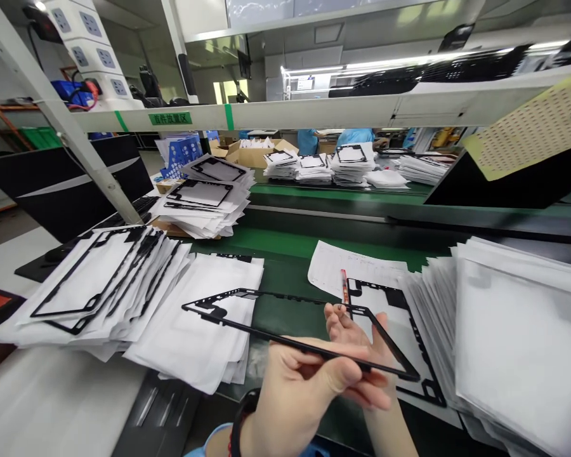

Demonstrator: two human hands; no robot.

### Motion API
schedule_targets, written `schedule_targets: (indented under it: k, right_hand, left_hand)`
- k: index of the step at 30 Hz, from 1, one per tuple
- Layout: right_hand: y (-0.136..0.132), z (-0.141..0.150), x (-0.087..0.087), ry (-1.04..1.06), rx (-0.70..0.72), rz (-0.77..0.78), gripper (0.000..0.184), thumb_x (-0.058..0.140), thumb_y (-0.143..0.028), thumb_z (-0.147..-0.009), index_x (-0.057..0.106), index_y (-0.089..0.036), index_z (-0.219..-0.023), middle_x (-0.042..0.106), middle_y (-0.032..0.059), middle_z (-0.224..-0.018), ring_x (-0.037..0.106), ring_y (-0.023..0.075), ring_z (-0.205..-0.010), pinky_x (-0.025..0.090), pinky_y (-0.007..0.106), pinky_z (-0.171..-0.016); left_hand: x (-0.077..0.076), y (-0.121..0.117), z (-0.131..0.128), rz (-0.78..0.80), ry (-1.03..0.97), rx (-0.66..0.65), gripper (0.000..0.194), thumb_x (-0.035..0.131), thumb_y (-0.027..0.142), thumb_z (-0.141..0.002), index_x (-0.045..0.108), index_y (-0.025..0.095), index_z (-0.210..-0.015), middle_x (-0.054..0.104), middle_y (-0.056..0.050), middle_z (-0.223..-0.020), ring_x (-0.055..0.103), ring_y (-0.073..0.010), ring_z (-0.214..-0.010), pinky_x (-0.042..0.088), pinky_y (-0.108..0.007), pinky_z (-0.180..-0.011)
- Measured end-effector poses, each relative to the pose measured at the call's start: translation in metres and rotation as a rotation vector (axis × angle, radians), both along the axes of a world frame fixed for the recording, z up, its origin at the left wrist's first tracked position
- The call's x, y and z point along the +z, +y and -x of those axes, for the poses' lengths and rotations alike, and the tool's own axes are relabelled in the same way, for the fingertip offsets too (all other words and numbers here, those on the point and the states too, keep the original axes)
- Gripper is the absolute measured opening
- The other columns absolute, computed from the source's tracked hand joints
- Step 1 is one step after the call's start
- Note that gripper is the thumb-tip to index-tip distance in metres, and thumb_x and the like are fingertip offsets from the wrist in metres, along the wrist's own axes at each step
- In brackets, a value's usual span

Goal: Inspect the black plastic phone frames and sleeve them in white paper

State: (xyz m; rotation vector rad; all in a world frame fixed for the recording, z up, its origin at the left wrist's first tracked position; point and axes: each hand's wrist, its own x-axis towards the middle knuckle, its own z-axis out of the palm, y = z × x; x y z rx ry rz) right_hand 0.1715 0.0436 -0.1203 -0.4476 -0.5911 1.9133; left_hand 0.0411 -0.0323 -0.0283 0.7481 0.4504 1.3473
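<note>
Black frame [247, 328] looks light, kinda bendy; hold the edges. Left hand [304, 387] pinches its near edge; can't tell if right hand [359, 331] beyond grips.

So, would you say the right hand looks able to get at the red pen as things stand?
Probably yes: the red pen lies just beyond the right hand, its upper part uncovered. That hand is at the black frame, perhaps gripping it, so it might need to let go first.
</note>
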Motion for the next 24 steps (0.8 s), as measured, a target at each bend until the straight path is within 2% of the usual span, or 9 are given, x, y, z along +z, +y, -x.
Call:
schedule_targets:
  k: [3,5,7,9,11,13,16,20,24]
  right_hand:
    - [0.004,-0.006,-0.004,-0.071,-0.039,-0.037,0.050,0.065,-0.074,-0.082,0.075,-0.025,-0.090,0.071,0.0018,-0.076,0.067,0.0128,-0.064,0.061,0.019,-0.063]
    - [0.004,-0.016,-0.003,-0.133,-0.082,-0.073,0.042,0.071,-0.065,-0.082,0.075,-0.024,-0.090,0.059,-0.0016,-0.060,0.055,0.0119,-0.048,0.056,0.020,-0.047]
    - [0.001,-0.028,-0.001,-0.209,-0.120,-0.109,0.036,0.081,-0.052,-0.078,0.076,-0.020,-0.096,0.058,-0.0017,-0.057,0.052,0.0119,-0.044,0.053,0.022,-0.043]
    - [-0.001,-0.039,0.000,-0.286,-0.152,-0.138,0.039,0.087,-0.043,-0.073,0.076,-0.018,-0.102,0.066,0.0018,-0.064,0.061,0.0138,-0.050,0.057,0.025,-0.049]
    - [-0.003,-0.047,-0.001,-0.357,-0.185,-0.157,0.043,0.087,-0.040,-0.075,0.074,-0.018,-0.110,0.075,0.0060,-0.078,0.070,0.0164,-0.061,0.061,0.027,-0.061]
    - [-0.004,-0.049,-0.004,-0.422,-0.228,-0.169,0.044,0.084,-0.042,-0.080,0.071,-0.020,-0.116,0.078,0.0085,-0.090,0.075,0.0178,-0.071,0.062,0.027,-0.071]
    - [-0.004,-0.047,-0.011,-0.505,-0.295,-0.185,0.045,0.082,-0.046,-0.082,0.069,-0.020,-0.116,0.079,0.0105,-0.101,0.078,0.0204,-0.080,0.062,0.029,-0.078]
    - [-0.005,-0.044,-0.018,-0.579,-0.334,-0.216,0.048,0.079,-0.051,-0.083,0.068,-0.020,-0.118,0.079,0.0126,-0.107,0.078,0.0235,-0.085,0.063,0.033,-0.080]
    - [-0.007,-0.050,-0.022,-0.618,-0.321,-0.256,0.053,0.074,-0.059,-0.084,0.069,-0.021,-0.122,0.078,0.0133,-0.108,0.078,0.0268,-0.087,0.063,0.040,-0.084]
  left_hand:
    - [-0.003,0.002,0.007,-0.035,0.128,-0.070,0.027,0.077,0.041,-0.085,0.080,0.015,-0.087,0.080,-0.008,-0.072,0.076,-0.0166,-0.062,0.060,-0.022,-0.063]
    - [-0.010,0.006,0.021,-0.054,0.257,-0.097,0.031,0.072,0.044,-0.088,0.076,0.014,-0.081,0.079,-0.009,-0.072,0.076,-0.0178,-0.063,0.060,-0.025,-0.064]
    - [-0.022,0.015,0.038,-0.038,0.368,-0.057,0.041,0.071,0.054,-0.086,0.070,0.015,-0.073,0.075,-0.008,-0.064,0.073,-0.0188,-0.057,0.059,-0.027,-0.058]
    - [-0.037,0.027,0.051,0.014,0.424,0.025,0.047,0.073,0.062,-0.079,0.066,0.016,-0.073,0.069,-0.004,-0.053,0.066,-0.0170,-0.046,0.054,-0.025,-0.048]
    - [-0.052,0.041,0.059,0.065,0.453,0.119,0.047,0.076,0.061,-0.076,0.069,0.015,-0.086,0.065,0.001,-0.049,0.062,-0.0140,-0.043,0.052,-0.023,-0.046]
    - [-0.065,0.052,0.060,0.100,0.492,0.222,0.046,0.081,0.052,-0.076,0.071,0.015,-0.101,0.070,0.001,-0.057,0.066,-0.0128,-0.051,0.055,-0.022,-0.053]
    - [-0.082,0.060,0.058,0.149,0.548,0.345,0.043,0.087,0.041,-0.068,0.075,0.015,-0.100,0.078,-0.004,-0.076,0.071,-0.0146,-0.061,0.059,-0.024,-0.061]
    - [-0.096,0.062,0.055,0.166,0.595,0.414,0.035,0.089,0.035,-0.064,0.080,0.015,-0.092,0.081,-0.009,-0.085,0.076,-0.0205,-0.070,0.063,-0.030,-0.071]
    - [-0.099,0.064,0.056,0.149,0.616,0.441,0.031,0.087,0.035,-0.066,0.082,0.015,-0.089,0.082,-0.010,-0.084,0.076,-0.0217,-0.070,0.063,-0.031,-0.070]
